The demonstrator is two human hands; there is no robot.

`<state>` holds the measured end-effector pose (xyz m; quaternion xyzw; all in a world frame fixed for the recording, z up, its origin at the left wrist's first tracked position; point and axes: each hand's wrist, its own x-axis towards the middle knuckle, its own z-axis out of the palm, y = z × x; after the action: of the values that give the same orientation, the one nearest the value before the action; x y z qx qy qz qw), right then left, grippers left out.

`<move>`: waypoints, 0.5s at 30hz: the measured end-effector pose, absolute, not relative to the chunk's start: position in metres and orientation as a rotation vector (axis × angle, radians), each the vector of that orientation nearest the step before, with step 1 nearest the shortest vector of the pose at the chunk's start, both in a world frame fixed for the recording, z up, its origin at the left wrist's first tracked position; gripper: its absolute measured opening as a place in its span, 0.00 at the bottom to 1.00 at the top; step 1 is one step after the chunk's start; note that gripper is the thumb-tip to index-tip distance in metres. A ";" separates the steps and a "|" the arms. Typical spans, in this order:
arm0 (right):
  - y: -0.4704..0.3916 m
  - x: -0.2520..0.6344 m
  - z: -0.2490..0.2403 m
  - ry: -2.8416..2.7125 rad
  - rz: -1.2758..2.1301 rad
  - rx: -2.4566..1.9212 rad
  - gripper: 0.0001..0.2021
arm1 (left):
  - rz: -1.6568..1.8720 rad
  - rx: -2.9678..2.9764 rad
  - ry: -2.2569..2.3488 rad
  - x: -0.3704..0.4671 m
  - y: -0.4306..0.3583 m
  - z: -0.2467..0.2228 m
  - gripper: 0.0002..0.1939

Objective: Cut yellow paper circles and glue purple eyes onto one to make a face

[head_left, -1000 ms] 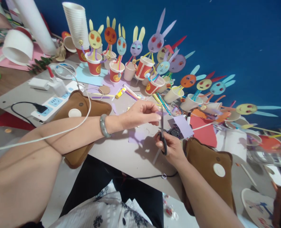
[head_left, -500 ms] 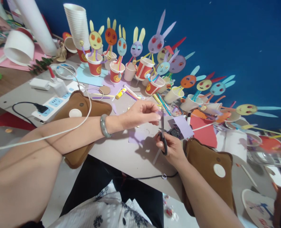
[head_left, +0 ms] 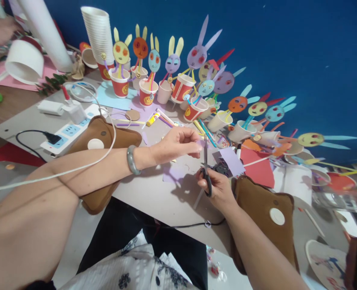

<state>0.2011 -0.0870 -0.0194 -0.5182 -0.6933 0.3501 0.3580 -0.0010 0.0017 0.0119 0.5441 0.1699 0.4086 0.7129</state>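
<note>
A small purple paper piece (head_left: 201, 143) was held above the table (head_left: 163, 203), at the fingertips of the left hand (head_left: 180, 144), just beside the scissor blades; at the far left, a white power strip (head_left: 66, 135) was seen with a black plug pushed into it; next, a stack of white cups (head_left: 96, 32) was set near the blue wall (head_left: 287, 44); below it, a brown pouch (head_left: 125, 137) was partly covered by the left forearm; along the wall, rabbit-faced paper figures were stood in cups; on the left wrist, a grey bangle (head_left: 132, 160) was worn; the left thumb and fingers were pinched together on the piece; the scissors (head_left: 207, 177) were pointed away from the body, and whether the paper was touched by their blades could not be told; their black handles were clamped in the right hand (head_left: 219, 188); beyond that hand, a purple rectangle (head_left: 232, 161) was placed next to a red sheet (head_left: 258, 168); farther right, a second brown pouch (head_left: 261, 233) was laid beside the right forearm.
</note>
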 end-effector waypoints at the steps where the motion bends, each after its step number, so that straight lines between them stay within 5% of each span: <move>1: -0.087 0.201 -0.020 -1.792 0.901 -1.335 0.27 | 0.907 1.205 0.378 -0.001 0.002 0.012 0.14; 10: -0.087 0.202 -0.021 -1.779 0.919 -1.319 0.25 | 0.936 1.181 0.404 0.000 0.001 0.015 0.09; 15: -0.088 0.202 -0.020 -1.757 0.914 -1.374 0.26 | 0.948 1.152 0.492 0.001 0.000 0.021 0.18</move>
<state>0.2015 -0.0879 -0.0202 -0.5322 -0.6807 0.3540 0.3578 0.0009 -0.0005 0.0212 0.5187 0.2213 0.4268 0.7070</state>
